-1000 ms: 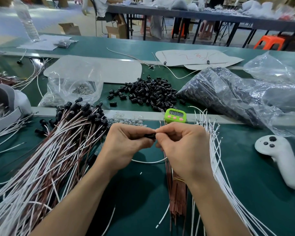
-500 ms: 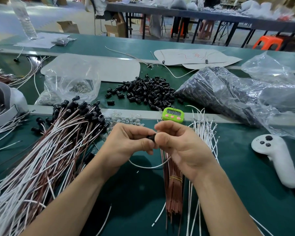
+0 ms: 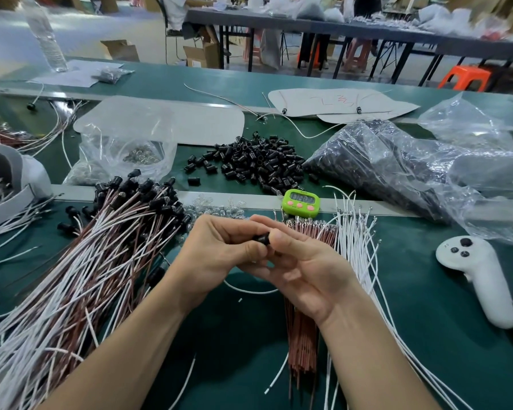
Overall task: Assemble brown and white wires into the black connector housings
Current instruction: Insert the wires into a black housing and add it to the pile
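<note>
Gripping one black housing (image 3: pixel 262 238) in the left hand (image 3: pixel 219 253), thumb and curled fingers clamping it, just this side of the timer (image 3: pixel 300 201) and slightly to its left. Pinching the same housing from the opposite end with the right hand (image 3: pixel 305 276), thumb and forefinger meeting on it, other fingers hanging loosely curled, palm turned upward. Holding it, as far as can be told, with the long axis crosswise, running hand to hand, so probably calling for a push along that line rather than downward. Trailing a white wire (image 3: pixel 249 290) in a slack loop beneath both hands, nearer than the timer; impossible to say whether its terminal is seated, fingertips hiding the housing's mouth. Lying within reach, straight this side of the timer and passing under the right wrist, the brown wires (image 3: pixel 302 350), long axes pointing toward the timer, and just right of them the white wires (image 3: pixel 356 253). Sitting closer to the right hand, both bundles, so likely falling to that hand for the next pick. Lying beyond the timer, loose housings (image 3: pixel 255 164); piling well left of it, finished leads (image 3: pixel 86 276).
</note>
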Demonstrator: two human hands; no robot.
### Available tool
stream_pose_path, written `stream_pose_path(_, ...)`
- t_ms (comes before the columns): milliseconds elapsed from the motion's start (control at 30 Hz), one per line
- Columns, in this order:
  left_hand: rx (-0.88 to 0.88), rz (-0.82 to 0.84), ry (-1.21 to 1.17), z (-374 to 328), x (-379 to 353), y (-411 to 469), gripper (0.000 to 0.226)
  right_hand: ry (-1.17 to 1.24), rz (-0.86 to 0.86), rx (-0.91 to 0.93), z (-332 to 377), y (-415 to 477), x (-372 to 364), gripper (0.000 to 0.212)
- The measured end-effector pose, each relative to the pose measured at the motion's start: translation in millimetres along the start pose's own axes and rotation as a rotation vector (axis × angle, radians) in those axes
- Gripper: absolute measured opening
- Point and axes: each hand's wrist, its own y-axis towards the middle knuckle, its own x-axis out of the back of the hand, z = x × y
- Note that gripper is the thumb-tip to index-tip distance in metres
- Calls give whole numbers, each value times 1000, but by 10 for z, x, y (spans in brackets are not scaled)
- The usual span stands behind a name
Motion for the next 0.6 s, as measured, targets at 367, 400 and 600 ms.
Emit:
stream_pose_path(367,-15,-48,49,3,14,-8,31,15,-88,25,-64,34,-21,23)
stream_pose_path(400,-14,-52,53,9,19,-8,31,14,-92,28,-67,39,-19,22)
stream_pose_path(600,-50,-53,176,45,22,17,36,68,-137,65,-145,80,-98,25)
